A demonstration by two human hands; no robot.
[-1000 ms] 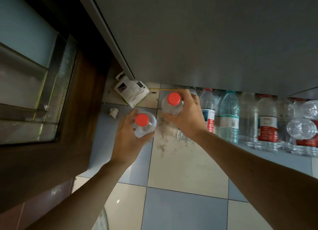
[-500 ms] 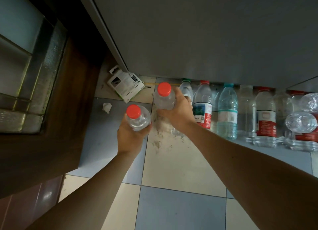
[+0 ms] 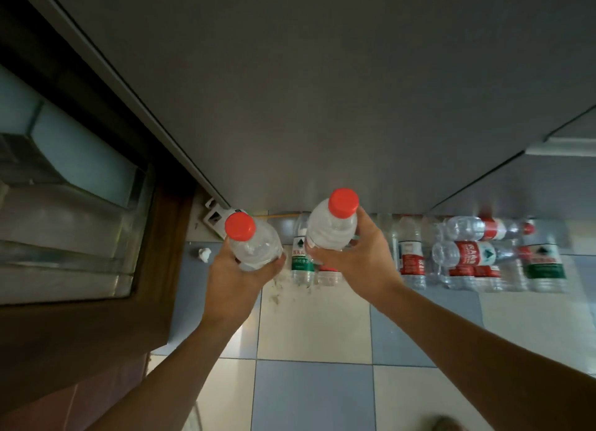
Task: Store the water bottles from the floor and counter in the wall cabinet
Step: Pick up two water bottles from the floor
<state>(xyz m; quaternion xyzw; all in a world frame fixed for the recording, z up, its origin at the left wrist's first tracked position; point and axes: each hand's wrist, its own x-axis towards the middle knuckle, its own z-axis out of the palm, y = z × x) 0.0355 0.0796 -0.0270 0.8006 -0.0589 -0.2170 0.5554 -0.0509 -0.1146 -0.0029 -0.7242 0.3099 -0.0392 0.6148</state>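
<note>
Overhead, the grey cabinet underside (image 3: 322,91) served as landmark. Two clear, red-capped bottles were held upright just below its front edge: the left hand (image 3: 235,279) curled its fingers round the left bottle (image 3: 254,246), and the right hand (image 3: 358,263) wrapped its fingers round the taller-held right bottle (image 3: 332,224). Beneath the cabinet's far edge, a row of bottles (image 3: 467,256) lined the tiled floor (image 3: 312,392), exact count unclear; two lay on top sideways. Open floor lay nearer the person.
</note>
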